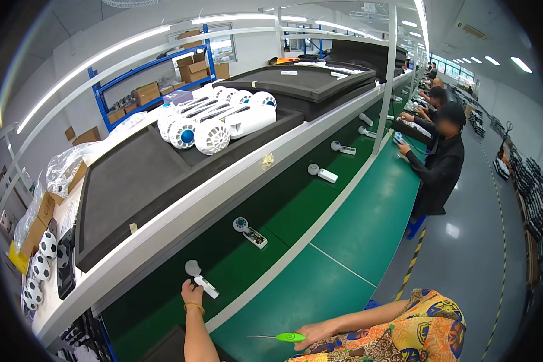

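Observation:
On the dark green conveyor belt, my left hand [192, 295] reaches to a white handheld fan [208, 288]. Its fingers are apart at the near side of the fan's handle; whether they touch it is hard to tell. My right hand [312, 335] is closed round the green handle of a screwdriver [289, 337], whose thin shaft points left above the green worktop. A little farther along the belt lies a second fan [256, 238], its handle casing off and inner parts showing.
More fans [327, 175] lie spaced along the belt [271, 211]. Above it, a shelf carries black foam trays [139, 181] and a pile of large white fans [213, 136]. Soccer-ball-patterned balls [41, 265] sit at far left. A co-worker [443, 160] works farther along the green worktop [344, 241].

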Tool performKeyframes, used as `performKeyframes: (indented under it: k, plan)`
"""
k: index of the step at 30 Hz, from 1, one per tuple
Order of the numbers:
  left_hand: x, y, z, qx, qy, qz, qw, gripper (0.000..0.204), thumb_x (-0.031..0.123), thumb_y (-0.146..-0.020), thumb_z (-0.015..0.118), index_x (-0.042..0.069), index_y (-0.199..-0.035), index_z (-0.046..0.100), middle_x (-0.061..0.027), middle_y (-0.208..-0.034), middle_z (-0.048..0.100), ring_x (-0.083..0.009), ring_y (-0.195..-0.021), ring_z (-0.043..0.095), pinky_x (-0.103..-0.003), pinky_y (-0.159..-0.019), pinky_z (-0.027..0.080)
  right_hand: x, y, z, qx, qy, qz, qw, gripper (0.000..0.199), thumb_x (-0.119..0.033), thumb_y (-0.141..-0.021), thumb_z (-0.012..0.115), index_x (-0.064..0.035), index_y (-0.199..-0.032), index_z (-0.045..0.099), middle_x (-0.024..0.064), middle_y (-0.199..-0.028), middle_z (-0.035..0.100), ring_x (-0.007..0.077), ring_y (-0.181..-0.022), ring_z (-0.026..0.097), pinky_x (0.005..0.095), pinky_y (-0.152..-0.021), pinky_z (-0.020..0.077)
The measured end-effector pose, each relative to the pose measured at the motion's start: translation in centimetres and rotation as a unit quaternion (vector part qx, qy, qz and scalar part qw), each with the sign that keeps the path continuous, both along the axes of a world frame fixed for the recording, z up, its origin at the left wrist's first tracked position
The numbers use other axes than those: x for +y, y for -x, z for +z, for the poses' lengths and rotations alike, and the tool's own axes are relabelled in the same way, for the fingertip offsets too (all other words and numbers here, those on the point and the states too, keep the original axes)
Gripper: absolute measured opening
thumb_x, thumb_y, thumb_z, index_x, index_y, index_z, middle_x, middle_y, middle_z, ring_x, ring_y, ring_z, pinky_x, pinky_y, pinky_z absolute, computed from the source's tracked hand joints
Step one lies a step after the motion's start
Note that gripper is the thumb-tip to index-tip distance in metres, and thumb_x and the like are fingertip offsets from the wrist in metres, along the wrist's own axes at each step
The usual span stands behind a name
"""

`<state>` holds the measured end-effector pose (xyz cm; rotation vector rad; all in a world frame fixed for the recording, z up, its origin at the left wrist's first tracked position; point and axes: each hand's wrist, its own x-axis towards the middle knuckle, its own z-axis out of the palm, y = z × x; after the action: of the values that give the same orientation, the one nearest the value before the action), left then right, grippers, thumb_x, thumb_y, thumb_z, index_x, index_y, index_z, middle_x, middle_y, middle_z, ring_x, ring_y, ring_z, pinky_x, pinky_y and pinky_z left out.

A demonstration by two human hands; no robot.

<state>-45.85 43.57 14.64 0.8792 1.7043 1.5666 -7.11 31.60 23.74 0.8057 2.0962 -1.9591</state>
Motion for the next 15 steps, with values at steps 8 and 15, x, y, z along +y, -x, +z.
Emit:
performKeyframes:
  k: [8,15]
  plan:
    - [-12.1,-13.8,30.8,0.096,-0.220,-0.232,0.943,0.049,0.005,-0.079,0.061,0.001,-0.125,0.044,-0.0126,-0.108,0.057,-0.0203,-0.084,0.062,-0.032,-0.075,0.052,-1.6,-0.5,0.3,-0.037,-0.042,0.029,0.998,0.046,-0.042,-0.080,0.058,0.0007,-0.095,0.053,0.0164,-0.085,0.061,0.0262,-0.078,0.058,0.0400,-0.070,0.0442]
    - [-19.2,-17.6,39.1,0.225,-0.432,-0.132,0.863,0.071,0.031,-0.081,0.062,-0.002,-0.135,0.031,-0.0212,-0.127,0.044,-0.0222,-0.085,0.060,-0.033,-0.074,0.051,-3.4,0.6,1.6,-0.023,-0.045,0.066,0.997,0.043,-0.042,-0.083,0.057,-0.0044,-0.102,0.050,0.0157,-0.087,0.062,0.0299,-0.082,0.060,0.0409,-0.071,0.0451]
